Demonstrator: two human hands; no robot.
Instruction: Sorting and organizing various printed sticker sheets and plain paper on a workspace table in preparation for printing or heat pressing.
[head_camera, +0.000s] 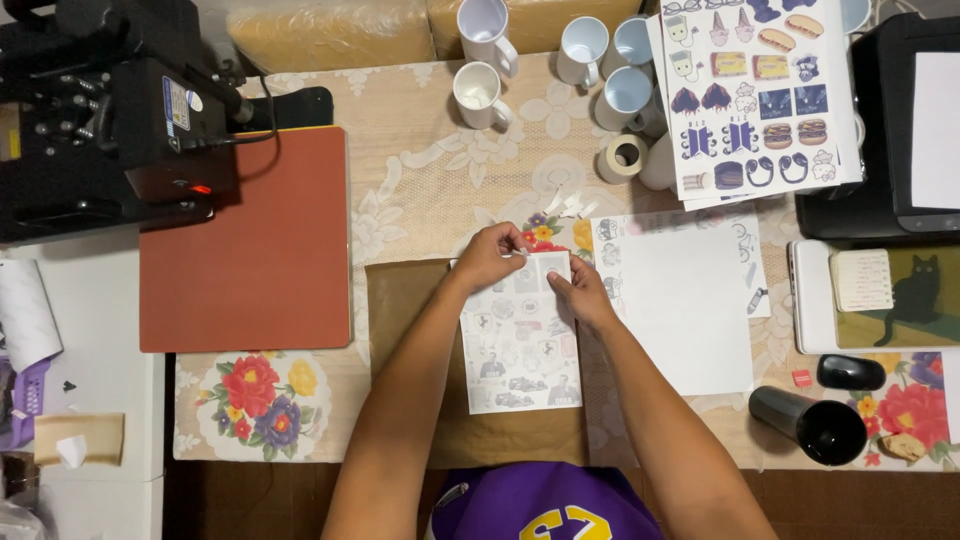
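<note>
A small white and blue label (178, 103) sits on the black press at ten o'clock; a small red tag (802, 378) lies at four o'clock.

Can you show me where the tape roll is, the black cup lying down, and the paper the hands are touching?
Tape roll (624, 157): head view, on its ring's rim.
Black cup (806, 422): head view, on its side wall.
Printed sheet (522, 355): head view, on its middle, below both hands.
</note>
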